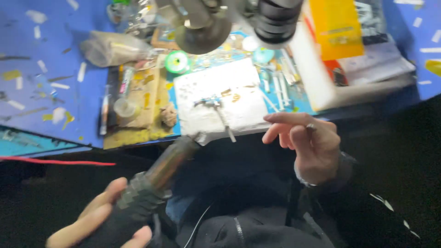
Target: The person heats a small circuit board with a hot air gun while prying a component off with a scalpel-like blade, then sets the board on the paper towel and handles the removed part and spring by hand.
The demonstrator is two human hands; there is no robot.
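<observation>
Hot-air tool in your left hand, nozzle up at the white pad on the counter.

At 7 o'clock, nearest you, your left hand (98,220) has its grip closed around the dark handle of the hot-air tool (154,181), whose barrel slants up toward 12 with the tip at the pad's near edge. At 3 o'clock your right hand (308,144) hangs with fingers loosely curled and apart, clamped on nothing you can make out. Farther out, the white pad (220,98) lies on the blue counter (50,82) with a small metal piece (212,104) on it. To work well, I'd judge you should steady the barrel and keep the free fingers clear of the nozzle. Beyond, a green spool (177,62) sits at 11 o'clock.
</observation>
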